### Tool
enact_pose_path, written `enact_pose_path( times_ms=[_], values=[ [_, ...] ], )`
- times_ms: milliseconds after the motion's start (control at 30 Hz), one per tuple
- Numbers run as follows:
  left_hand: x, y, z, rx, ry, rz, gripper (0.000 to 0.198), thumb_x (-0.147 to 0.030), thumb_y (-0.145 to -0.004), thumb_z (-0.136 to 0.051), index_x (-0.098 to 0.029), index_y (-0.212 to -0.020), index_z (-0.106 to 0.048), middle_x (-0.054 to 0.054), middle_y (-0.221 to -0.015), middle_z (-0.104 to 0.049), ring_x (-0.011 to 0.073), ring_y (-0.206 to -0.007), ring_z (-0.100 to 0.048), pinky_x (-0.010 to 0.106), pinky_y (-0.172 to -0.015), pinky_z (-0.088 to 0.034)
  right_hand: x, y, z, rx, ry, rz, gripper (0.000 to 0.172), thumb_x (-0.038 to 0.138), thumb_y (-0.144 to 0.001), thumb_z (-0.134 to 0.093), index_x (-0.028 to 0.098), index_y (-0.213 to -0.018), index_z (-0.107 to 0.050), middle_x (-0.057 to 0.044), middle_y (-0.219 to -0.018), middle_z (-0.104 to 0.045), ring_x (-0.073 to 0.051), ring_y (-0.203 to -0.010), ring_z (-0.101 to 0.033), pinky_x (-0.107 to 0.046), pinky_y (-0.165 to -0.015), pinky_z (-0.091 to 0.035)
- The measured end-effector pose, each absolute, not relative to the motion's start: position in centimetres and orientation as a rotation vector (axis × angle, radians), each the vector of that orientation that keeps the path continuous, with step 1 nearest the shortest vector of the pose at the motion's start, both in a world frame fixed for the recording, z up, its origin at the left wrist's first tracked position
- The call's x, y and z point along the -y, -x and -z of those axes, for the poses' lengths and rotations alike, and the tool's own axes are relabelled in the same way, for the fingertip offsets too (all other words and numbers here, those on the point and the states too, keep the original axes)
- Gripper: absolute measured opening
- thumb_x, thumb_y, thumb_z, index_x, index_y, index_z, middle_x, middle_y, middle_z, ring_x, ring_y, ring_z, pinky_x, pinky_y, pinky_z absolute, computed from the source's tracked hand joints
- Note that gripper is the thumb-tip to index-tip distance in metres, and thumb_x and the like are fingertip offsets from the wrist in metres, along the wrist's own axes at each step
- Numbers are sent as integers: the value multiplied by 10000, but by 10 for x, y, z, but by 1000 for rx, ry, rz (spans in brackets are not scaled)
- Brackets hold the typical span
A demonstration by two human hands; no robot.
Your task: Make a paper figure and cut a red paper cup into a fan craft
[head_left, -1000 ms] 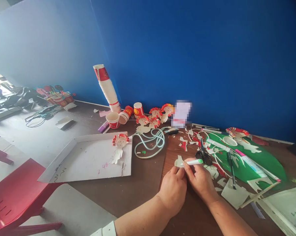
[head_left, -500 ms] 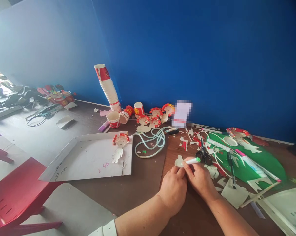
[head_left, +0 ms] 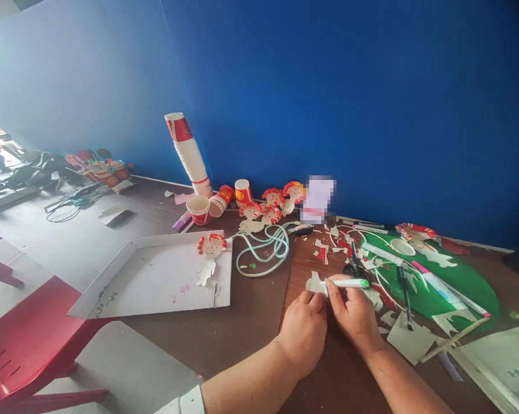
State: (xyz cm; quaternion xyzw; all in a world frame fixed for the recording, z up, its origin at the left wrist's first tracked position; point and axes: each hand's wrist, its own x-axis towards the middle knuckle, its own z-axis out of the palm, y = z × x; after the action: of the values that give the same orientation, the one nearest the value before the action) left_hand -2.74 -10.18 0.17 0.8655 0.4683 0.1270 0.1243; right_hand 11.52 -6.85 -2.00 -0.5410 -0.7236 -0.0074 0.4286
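In the head view my right hand (head_left: 356, 319) is closed around a white marker with a green end (head_left: 349, 283), which lies nearly level. The marker's left tip meets a small white paper cutout (head_left: 314, 282) on the brown table. My left hand (head_left: 303, 330) has its fingers bent and pressed together on the cutout's lower edge, partly covering it. Black-handled scissors (head_left: 356, 265) lie just beyond my right hand, among red and white paper scraps (head_left: 323, 254).
A white box lid (head_left: 156, 276) holds a red-fringed paper figure (head_left: 211, 247). Behind it stand a leaning stack of paper cups (head_left: 192, 158) and more figures (head_left: 272, 214). A pale cable (head_left: 261, 270) lies coiled mid-table. Markers rest on a green sheet (head_left: 479, 287). A red chair (head_left: 30, 328) stands left.
My right hand has shifted right with the marker, whose green end is now farther right and slightly lower. More of the cutout shows. My left hand stays almost where it was.
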Motion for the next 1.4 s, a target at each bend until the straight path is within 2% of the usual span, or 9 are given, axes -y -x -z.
enact_pose_path(
  times_ms=[100, 333, 767, 1200, 1400],
  values=[
    [102, 28, -3, -1355, -2533, -340, 288, -153, -851, -473, -115, -1111, -590, 74, -1026, -598, 219, -951, -519, 313, -830, -495, 68, -115, 20, 1816, 1364, -6, 226, 364, -936, -456, 170, -925, -573, -88, -830, -688, -204, -756, -679, -288, -672, -526],
    [101, 28, -2, -1348, -2542, -374, 398, -162, -855, -476, -92, -1243, -531, 81, -1081, -595, 234, -984, -511, 330, -860, -487, 69, -116, 24, 1886, 1391, -71, 256, 381, -942, -437, 168, -931, -577, -89, -844, -697, -213, -758, -689, -298, -673, -530],
    [101, 28, 0, -1352, -2583, -366, 391, -178, -863, -464, -89, -1234, -548, 96, -1055, -599, 223, -960, -516, 324, -846, -483, 69, -114, 24, 1916, 1414, -109, 289, 411, -948, -406, 178, -933, -577, -96, -854, -701, -224, -758, -689, -317, -666, -526],
    [101, 28, 2, -1356, -2592, -377, 322, -170, -853, -479, -104, -1142, -605, 90, -1048, -597, 227, -950, -509, 328, -808, -497, 68, -112, 20, 1970, 1390, -115, 248, 380, -953, -406, 193, -903, -562, -74, -820, -694, -209, -718, -679, -299, -637, -503],
    [101, 27, 4, -1354, -2564, -358, 305, -173, -844, -492, -117, -1119, -611, 83, -1034, -592, 230, -959, -505, 335, -817, -496, 66, -110, 21, 1942, 1413, -95, 284, 406, -957, -385, 190, -904, -563, -76, -792, -696, -204, -685, -673, -290, -588, -484]
  ],
)
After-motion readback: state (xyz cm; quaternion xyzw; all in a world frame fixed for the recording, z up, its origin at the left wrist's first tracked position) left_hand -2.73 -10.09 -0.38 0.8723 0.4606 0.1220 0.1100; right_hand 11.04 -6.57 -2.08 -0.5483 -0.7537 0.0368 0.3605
